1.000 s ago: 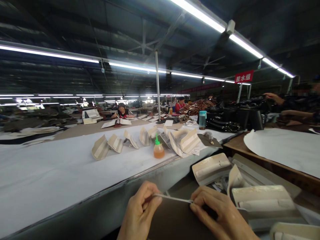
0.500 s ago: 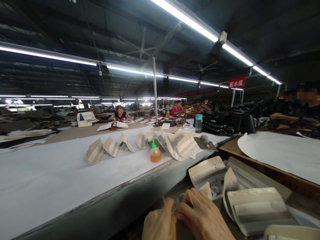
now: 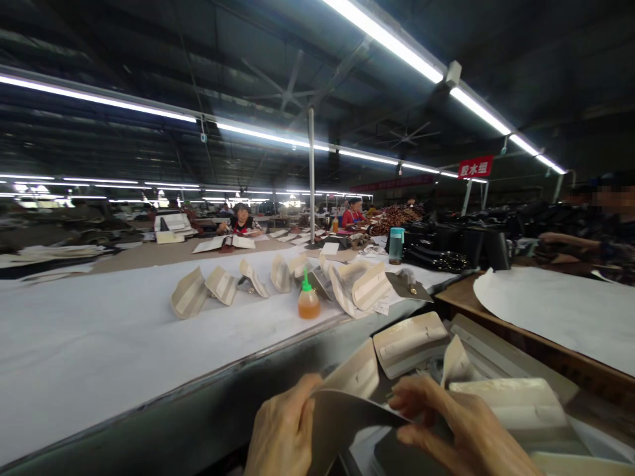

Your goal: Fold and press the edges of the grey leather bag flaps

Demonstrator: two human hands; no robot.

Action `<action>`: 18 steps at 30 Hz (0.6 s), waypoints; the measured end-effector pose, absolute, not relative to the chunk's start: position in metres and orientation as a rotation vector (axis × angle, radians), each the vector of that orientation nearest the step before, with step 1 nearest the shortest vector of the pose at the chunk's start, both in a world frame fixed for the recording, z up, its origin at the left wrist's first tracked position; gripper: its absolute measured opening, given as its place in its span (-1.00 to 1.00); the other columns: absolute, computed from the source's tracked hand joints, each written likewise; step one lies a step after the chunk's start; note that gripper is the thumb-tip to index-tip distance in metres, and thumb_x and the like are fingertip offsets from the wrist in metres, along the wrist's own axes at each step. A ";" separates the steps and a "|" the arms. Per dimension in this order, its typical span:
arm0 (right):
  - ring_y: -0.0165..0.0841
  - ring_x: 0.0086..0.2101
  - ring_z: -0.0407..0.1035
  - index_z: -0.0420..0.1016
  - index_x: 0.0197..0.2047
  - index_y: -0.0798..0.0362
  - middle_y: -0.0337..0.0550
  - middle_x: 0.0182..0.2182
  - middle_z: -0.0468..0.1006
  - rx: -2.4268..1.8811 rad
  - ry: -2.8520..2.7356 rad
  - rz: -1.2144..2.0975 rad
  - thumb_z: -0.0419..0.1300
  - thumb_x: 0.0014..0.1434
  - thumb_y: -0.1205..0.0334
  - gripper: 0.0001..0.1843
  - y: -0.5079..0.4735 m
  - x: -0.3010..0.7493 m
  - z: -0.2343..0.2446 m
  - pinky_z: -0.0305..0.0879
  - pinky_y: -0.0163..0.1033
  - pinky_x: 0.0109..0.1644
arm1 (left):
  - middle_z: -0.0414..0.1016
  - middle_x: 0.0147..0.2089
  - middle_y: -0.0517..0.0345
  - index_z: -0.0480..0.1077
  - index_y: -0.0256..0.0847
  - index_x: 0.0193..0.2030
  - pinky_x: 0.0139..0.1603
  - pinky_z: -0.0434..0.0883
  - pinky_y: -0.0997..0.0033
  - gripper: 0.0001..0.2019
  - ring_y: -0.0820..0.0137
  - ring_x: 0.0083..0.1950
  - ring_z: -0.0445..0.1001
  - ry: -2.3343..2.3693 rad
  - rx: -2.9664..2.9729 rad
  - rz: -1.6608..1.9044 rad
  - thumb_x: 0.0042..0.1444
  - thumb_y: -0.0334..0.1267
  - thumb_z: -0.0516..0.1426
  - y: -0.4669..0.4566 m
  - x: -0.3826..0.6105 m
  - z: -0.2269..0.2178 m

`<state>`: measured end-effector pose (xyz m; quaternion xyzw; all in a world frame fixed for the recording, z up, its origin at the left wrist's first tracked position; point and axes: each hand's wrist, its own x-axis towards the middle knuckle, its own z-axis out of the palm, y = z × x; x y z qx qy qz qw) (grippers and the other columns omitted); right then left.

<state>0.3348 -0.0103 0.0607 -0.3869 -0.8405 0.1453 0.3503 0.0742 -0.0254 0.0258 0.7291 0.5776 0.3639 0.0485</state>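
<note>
Nearer than the bottle (image 3: 309,305) and slightly left, the left hand (image 3: 282,426) clamps the panel (image 3: 337,420), which arches before the bottle; to its right, the right hand (image 3: 449,416) has fingers apart, contact unclear. Light, even support should prevent creases.

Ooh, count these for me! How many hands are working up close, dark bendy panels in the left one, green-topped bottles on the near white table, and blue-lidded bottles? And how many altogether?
Hands up close (left hand and right hand): 2
Dark panel: 1
Green-topped bottle: 1
Blue-lidded bottle: 1
Total: 5
</note>
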 end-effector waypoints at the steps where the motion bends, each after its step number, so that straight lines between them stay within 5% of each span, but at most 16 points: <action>1: -0.42 -0.36 0.54 0.45 -0.05 -0.25 -0.48 -0.28 0.64 -1.010 -2.178 0.397 0.36 0.15 0.33 -0.64 -0.008 0.337 0.061 0.37 -0.45 -0.27 | 0.54 -0.44 0.25 0.46 -0.07 0.01 -0.44 0.29 0.52 -0.65 0.40 -0.48 0.49 1.769 2.205 1.130 0.27 -0.37 -0.09 -0.026 0.069 0.029; 5: -0.35 -0.22 0.51 0.57 -0.14 -0.23 -0.32 -0.22 0.60 -0.872 -2.106 0.454 0.30 0.28 0.14 -0.92 0.011 0.332 0.060 0.37 -0.37 -0.13 | 0.40 -0.52 0.31 0.45 -0.09 -0.05 -0.51 0.21 0.55 -0.72 0.44 -0.52 0.36 1.699 2.183 1.161 0.28 -0.34 -0.06 -0.033 0.058 0.042; 10: -0.13 0.14 0.31 0.64 -0.35 -0.10 -0.10 0.07 0.48 -0.849 -1.744 0.579 0.37 0.15 -0.04 -0.79 0.027 0.324 0.058 0.24 -0.20 0.19 | 0.31 -0.54 0.37 0.44 -0.08 -0.09 -0.47 0.25 0.60 -0.77 0.49 -0.53 0.33 1.492 2.226 1.202 0.26 -0.33 -0.02 -0.047 0.058 0.056; 14: -0.16 -0.18 0.49 0.62 -0.30 0.01 -0.02 -0.05 0.54 -0.891 -1.614 0.918 0.36 0.13 -0.14 -0.64 0.018 0.325 0.064 0.49 -0.24 -0.15 | 0.35 -0.56 0.40 0.45 -0.07 -0.07 -0.52 0.25 0.61 -0.74 0.50 -0.59 0.30 1.400 2.304 1.246 0.22 -0.38 0.00 -0.058 0.060 0.064; 18: -0.29 -0.40 0.41 0.56 -0.39 0.06 -0.13 -0.39 0.52 -0.900 -1.489 1.078 0.39 0.12 -0.12 -0.61 0.009 0.329 0.062 0.42 -0.35 -0.39 | 0.47 -0.50 0.41 0.40 -0.05 0.04 -0.38 0.37 0.64 -0.69 0.51 -0.54 0.44 1.441 2.361 1.368 0.21 -0.41 0.04 -0.064 0.061 0.063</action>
